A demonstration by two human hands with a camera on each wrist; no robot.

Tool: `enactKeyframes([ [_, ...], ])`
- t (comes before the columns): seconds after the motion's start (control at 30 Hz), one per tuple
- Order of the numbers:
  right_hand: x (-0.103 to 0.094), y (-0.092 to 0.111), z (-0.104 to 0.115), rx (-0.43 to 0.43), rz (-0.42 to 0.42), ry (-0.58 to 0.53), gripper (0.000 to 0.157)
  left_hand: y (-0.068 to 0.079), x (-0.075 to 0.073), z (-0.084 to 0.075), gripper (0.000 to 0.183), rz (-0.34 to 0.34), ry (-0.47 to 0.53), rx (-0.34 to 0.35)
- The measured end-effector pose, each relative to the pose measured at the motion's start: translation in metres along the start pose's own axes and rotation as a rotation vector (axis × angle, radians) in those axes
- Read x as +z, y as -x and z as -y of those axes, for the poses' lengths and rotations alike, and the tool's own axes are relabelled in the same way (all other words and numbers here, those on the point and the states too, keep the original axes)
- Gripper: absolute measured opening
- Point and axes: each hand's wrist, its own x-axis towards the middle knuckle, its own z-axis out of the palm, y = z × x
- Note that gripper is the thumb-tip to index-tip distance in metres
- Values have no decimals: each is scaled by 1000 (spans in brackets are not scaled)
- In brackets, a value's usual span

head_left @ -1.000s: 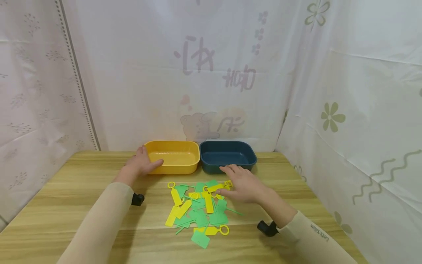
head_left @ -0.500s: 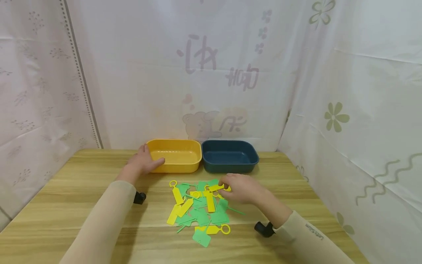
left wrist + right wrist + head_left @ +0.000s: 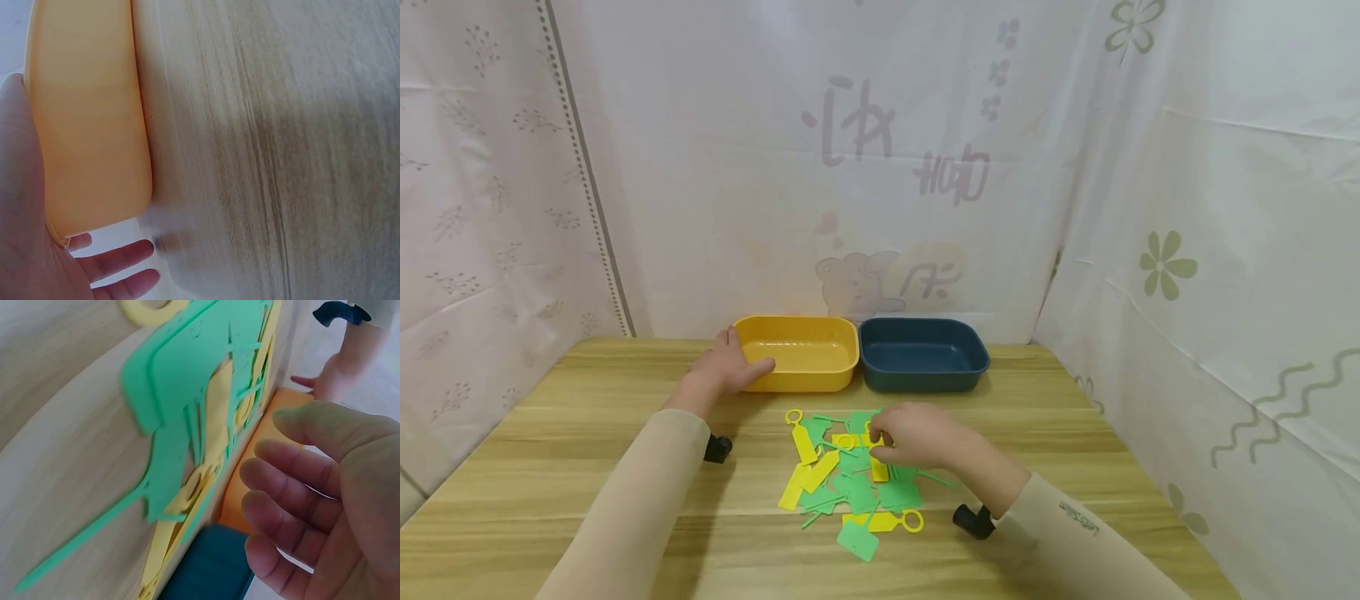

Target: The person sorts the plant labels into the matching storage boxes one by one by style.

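My left hand [image 3: 722, 371] rests at the left end of a yellow plastic bin [image 3: 816, 384], fingers along its side and thumb over the front. In the left wrist view the hand's straight fingers [image 3: 119, 259] stretch past the bin's corner. My right hand [image 3: 921, 435] hovers over a pile of flat plastic tags, its fingers loosely bent. Yellow tags [image 3: 803, 446] have ring ends; green tags [image 3: 857, 542] have squarish heads and thin stems. The right wrist view has the palm and fingers [image 3: 290, 500] holding nothing, beside the pile. Part of the pile is hidden under this hand.
A dark blue bin [image 3: 925, 382] stands right of the yellow one, side by side at the back of the wooden table [image 3: 625, 392]. Nothing shows inside either bin. A patterned white curtain [image 3: 737, 167] hangs close behind and continues along both sides.
My right hand has moved left and slightly toward me, from near the blue bin's front to over the tags. The left hand stays at the yellow bin. The view has shifted slightly.
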Motion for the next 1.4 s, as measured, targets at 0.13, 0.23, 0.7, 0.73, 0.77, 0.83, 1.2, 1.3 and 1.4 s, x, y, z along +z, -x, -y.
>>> enactKeyframes([
  [0.13,3,-9,10,-5,32,13,15,3,0,1,122,6,10,-1],
  [0.23,6,-14,16,-2,55,21,14,5,0,1,122,13,20,-5],
  [0.7,11,-30,29,34,60,86,18,0,1,5,126,22,5,-11],
  [0.73,12,-30,29,35,61,93,17,1,0,4,125,19,7,-11],
  [0.77,13,-31,29,36,62,97,17,2,0,3,125,16,6,-8],
  [0.83,15,-32,29,36,60,102,15,3,-1,2,124,9,2,-4],
  [1.2,14,-33,27,34,42,83,11,2,-5,0,122,6,25,-1],
  [1.3,15,-34,27,34,34,94,13,1,-4,0,121,4,28,-1],
  [1.4,18,-34,27,43,31,92,16,2,-3,1,120,5,38,-2],
])
